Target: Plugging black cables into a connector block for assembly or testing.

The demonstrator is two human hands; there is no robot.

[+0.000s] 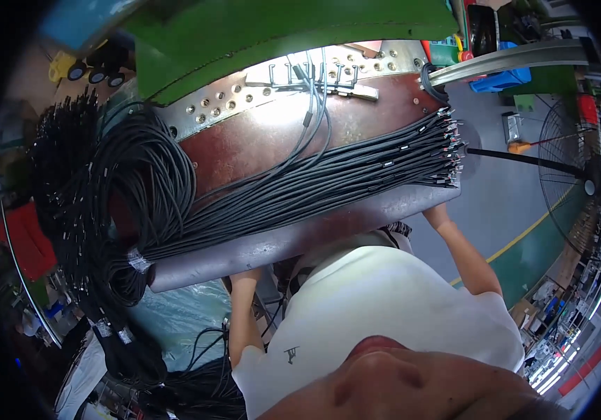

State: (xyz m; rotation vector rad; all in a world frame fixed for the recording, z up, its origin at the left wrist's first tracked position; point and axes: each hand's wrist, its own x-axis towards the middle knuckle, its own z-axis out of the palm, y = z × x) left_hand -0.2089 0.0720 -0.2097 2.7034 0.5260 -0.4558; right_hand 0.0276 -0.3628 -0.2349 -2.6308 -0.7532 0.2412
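A broad row of black cables (300,178) lies across the reddish-brown worktop (234,161). Their stripped, metal-tipped ends (451,147) fan out at the right edge. On the left the cables curve into a thick coil (150,161), bound low down with a clear tie (137,260). My left hand (244,275) is at the table's rounded front edge, its fingers hidden below it. At the right front corner is my right hand (437,213), fingers likewise under the edge. What either hand touches there cannot be seen. Two grey cables (307,112) run up to a lit metal fixture (314,80).
A green machine body (293,31) overhangs the back of the worktop. More black cable bundles (80,210) hang down at the left, some over a plastic-covered surface (181,315). A fan (591,178) stands on the right, near a curved metal rail (517,61).
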